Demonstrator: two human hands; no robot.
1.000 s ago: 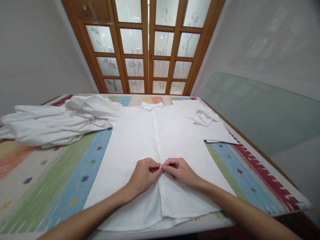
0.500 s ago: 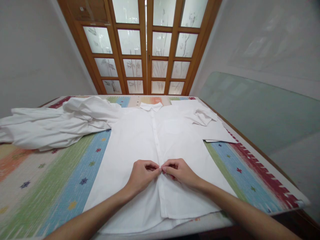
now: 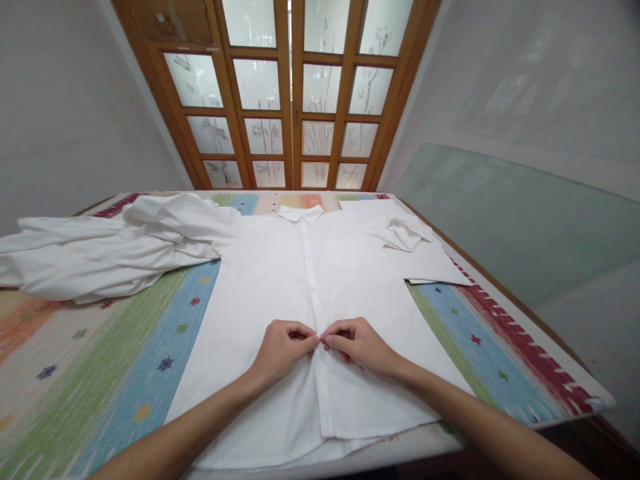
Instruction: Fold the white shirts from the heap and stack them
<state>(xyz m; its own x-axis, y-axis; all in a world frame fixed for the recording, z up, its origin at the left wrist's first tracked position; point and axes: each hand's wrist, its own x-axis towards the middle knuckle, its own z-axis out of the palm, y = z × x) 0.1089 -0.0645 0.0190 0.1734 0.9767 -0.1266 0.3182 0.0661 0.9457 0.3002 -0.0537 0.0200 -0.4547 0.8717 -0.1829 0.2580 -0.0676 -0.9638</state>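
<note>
A white short-sleeved shirt (image 3: 265, 280) lies front side up, its collar (image 3: 301, 213) toward the far edge. My left hand (image 3: 284, 345) pinches the front placket from the left, low on the shirt. From the other side my right hand (image 3: 359, 343) pinches the same placket, fingertips almost meeting the left ones. Any button between the fingers is hidden. Below the hands the placket (image 3: 326, 403) runs down to the hem. On the right, the sleeve carries a crumpled fold of white cloth (image 3: 403, 233).
A rumpled heap of white cloth (image 3: 110, 250) lies at the left, against the shirt's shoulder. Under everything is a striped, colourful cover (image 3: 135, 367) on the table. A pale green panel (image 3: 515, 220) leans along the right wall. Wooden glazed doors (image 3: 295, 120) stand behind.
The view has shifted very slightly, so everything sits a little further left. Both hands keep their pinch at the same spot on the placket.
</note>
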